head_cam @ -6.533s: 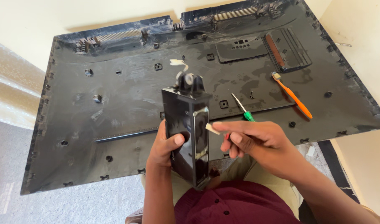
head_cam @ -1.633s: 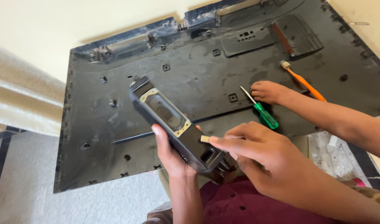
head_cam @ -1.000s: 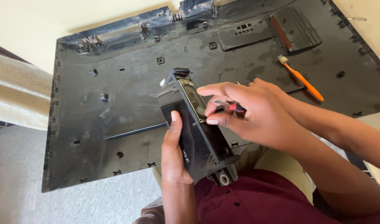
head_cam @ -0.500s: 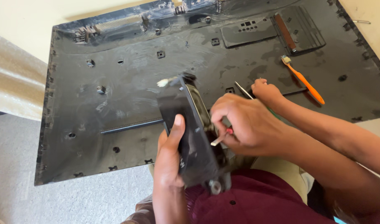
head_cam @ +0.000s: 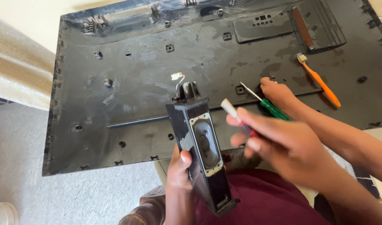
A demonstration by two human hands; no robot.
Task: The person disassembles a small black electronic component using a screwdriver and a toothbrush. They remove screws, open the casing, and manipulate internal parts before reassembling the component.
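Note:
My left hand (head_cam: 179,171) grips a black, oblong speaker box (head_cam: 199,146) from below and holds it upright, its oval speaker cone facing me. A short wire with a white plug (head_cam: 177,77) sticks out of the box's top. My right hand (head_cam: 282,146), blurred, is just right of the box and pinches a small tool with a white tip (head_cam: 229,109) and a red handle. The tip is near the box's upper right corner and does not touch it.
A large black plastic back panel (head_cam: 136,83) lies flat ahead. Another person's hand (head_cam: 276,91) rests on it by a green-handled screwdriver (head_cam: 274,109). An orange toothbrush (head_cam: 322,83) lies at the right. Grey floor is to the left, and a maroon garment is below.
My right hand has pulled the tool off the speaker box and moved right. The box has turned, so its speaker cone now faces me. The other person's hand stays by the screwdriver.

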